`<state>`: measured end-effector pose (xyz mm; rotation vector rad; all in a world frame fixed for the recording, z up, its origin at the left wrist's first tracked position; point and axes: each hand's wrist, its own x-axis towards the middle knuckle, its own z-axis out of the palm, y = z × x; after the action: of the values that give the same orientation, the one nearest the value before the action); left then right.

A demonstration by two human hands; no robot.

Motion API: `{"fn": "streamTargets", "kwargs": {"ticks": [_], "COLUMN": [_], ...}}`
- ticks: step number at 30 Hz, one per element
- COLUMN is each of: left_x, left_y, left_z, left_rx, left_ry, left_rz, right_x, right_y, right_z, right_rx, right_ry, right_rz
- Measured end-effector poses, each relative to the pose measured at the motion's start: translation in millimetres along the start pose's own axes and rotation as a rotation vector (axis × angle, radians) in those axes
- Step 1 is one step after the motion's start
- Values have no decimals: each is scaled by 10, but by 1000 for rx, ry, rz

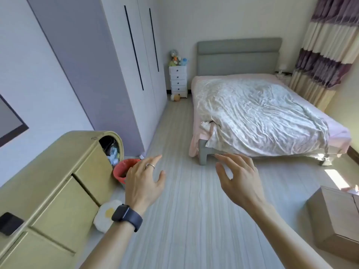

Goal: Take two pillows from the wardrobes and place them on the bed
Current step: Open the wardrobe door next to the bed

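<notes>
One wardrobe (116, 78), far left, doors closed; two dark handle strips (134, 47). One bed (239, 57), far right, crumpled duvet (262, 117). Two hands: left hand (143, 183), right hand (239, 179), both spread loosely, holding nothing, above floor (184, 220).

Bright daylight from the right, wide-angle bending at the edges.

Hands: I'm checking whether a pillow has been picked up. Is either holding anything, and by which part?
Nothing is held. The left hand and the right hand are both empty, fingers loosely spread.
</notes>
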<state>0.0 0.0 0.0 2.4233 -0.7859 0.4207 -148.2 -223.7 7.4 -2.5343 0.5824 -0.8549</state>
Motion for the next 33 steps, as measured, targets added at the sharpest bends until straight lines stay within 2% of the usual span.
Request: {"fn": "streamTargets", "kwargs": {"ticks": [10, 20, 26, 33], "left_x": [1775, 3611, 4848, 6185], "left_y": [-627, -1185, -1418, -1748], "left_z": [781, 1788, 2471, 2949], "left_rx": [14, -8, 34, 36], "left_ry": [-58, -157, -165, -119], "left_rz": [-56, -76, -108, -239], "right_x": [1798, 3492, 4835, 6338], "right_y": [313, 720, 1109, 1276], "right_z": [1046, 2036, 2708, 3462], "right_rx": [-59, 0, 18, 43], "right_ry": [-149, -233, -283, -355], "right_rz": [74, 133, 115, 41]}}
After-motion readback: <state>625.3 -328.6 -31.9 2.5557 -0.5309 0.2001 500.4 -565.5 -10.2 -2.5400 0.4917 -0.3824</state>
